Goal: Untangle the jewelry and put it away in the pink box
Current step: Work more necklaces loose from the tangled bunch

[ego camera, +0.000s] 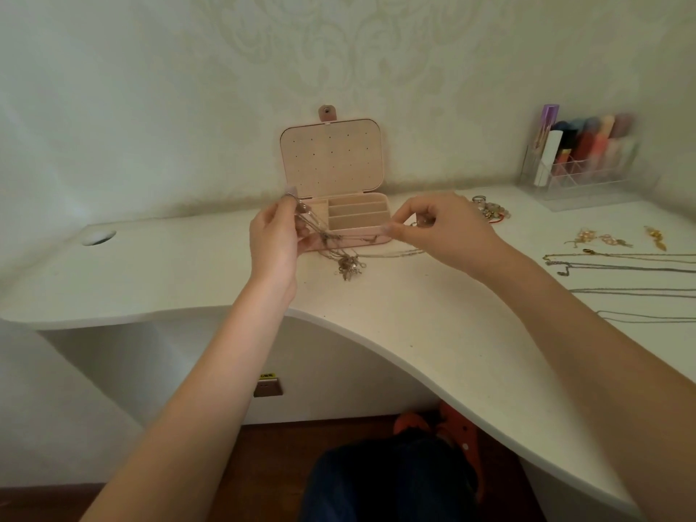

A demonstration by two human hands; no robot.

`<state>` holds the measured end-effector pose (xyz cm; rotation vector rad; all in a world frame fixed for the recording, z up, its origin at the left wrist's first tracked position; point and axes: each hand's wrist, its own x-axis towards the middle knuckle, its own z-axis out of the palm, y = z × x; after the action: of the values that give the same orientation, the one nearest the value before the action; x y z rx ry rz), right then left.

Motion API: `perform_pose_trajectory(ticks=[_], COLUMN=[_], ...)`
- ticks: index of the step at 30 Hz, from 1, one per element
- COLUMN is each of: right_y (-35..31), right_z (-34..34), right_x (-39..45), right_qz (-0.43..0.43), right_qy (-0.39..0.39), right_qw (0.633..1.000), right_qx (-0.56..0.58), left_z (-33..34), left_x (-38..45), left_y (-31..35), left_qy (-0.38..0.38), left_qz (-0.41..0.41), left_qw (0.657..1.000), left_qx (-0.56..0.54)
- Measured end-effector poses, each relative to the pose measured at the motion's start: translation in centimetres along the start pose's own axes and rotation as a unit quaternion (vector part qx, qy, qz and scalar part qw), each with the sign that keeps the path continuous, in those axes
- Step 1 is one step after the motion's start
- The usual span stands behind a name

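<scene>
The pink box (357,214) stands open against the wall, lid upright, its compartments showing. In front of it my left hand (277,239) holds up a bundle of tangled thin chains (341,254). The chains hang down to a knotted clump (348,267) lying on the white desk (433,314). My right hand (440,227) pinches one chain strand near the box's right front corner and draws it to the right.
Several loose necklaces (621,265) lie stretched on the desk at the right, with earrings (602,239) and a pile of rings and beads (491,211) behind them. A clear organiser (587,160) with cosmetics stands at the back right. A cable hole (98,237) is at the left.
</scene>
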<state>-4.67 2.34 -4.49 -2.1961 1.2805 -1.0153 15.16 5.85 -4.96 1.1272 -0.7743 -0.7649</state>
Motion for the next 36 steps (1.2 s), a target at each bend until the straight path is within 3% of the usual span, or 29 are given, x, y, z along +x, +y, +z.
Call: perform_pose_trajectory(ticks=[4,7,9,13,18,21,26,30,36], right_y=[-0.1,0.2,0.4,0.9,0.8,0.5,0.6,1.2,1.9], right_z=[-0.1,0.0,-0.2,-0.3,-0.7,-1.2,-1.2,-0.6,-0.2], right_x=[-0.4,0.0,0.2,0.0,0.0,0.2,0.0,0.1,0.3], right_qz=[0.002,0.016,0.014,0.017,0.034,0.076,0.058,0.070,0.058], right_qy=[-0.056,-0.042,-0.029,-0.039,-0.018,0.015,-0.012,-0.073,-0.086], right_qw=[0.996,0.999,0.999,0.998,0.992,0.979,0.995,0.995,0.992], right_qx=[-0.072,-0.006,0.003,-0.055,0.122,0.189,0.083,-0.010,-0.074], left_z=[-0.5,-0.6,-0.5,-0.4,-1.1,-1.4,-1.6,-1.9,-2.1], left_x=[0.4,0.0,-0.2,-0.3,-0.5,-0.7,-0.3,0.1,-0.1], left_y=[0.2,1.0,1.2,1.4,1.1,0.8,0.5,0.2,0.5], left_qy=[0.025,-0.021,-0.044,-0.047,-0.068,-0.075,-0.097,-0.111,-0.129], left_qz=[-0.012,-0.063,-0.079,-0.049,0.044,0.042,0.003,0.022,0.032], left_qw=[1.000,0.991,0.987,0.997,0.991,0.988,0.990,0.980,0.971], left_qx=[0.005,-0.113,-0.132,-0.033,0.107,0.130,0.101,0.164,0.197])
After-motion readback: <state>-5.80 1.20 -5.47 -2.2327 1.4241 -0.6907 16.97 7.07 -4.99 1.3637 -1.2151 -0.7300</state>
